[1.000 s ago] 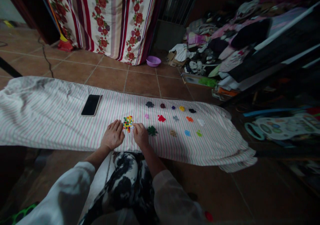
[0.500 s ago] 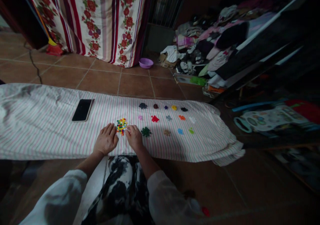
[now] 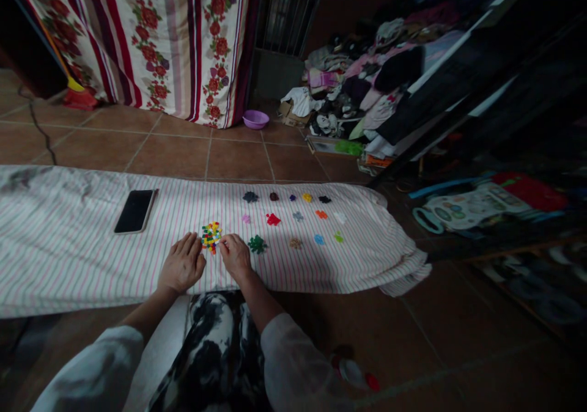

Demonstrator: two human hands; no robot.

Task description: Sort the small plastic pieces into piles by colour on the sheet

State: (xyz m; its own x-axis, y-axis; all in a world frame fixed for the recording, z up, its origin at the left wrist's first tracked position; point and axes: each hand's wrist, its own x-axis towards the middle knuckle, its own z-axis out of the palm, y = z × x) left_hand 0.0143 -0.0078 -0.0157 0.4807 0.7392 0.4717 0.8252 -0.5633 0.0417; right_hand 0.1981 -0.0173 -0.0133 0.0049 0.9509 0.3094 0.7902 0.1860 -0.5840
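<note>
Head: pieces (image 3: 211, 237) between fingers (image 3: 223, 243)

This looks like a room in a home — a floral curtain (image 3: 178, 45) hangs at the upper left, clothes (image 3: 348, 76) lie heaped at the upper right, and a purple basin (image 3: 255, 119) sits on the tiled floor (image 3: 174, 155) at top centre, with a red dustpan (image 3: 80, 99) — household things all — toward the left edge.

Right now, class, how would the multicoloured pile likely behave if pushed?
The multicoloured pile would probably spread apart, as its small pieces look loose. They look blocky, so they would likely slide rather than roll. The striped cloth is wrinkled in places and might bunch.
</note>
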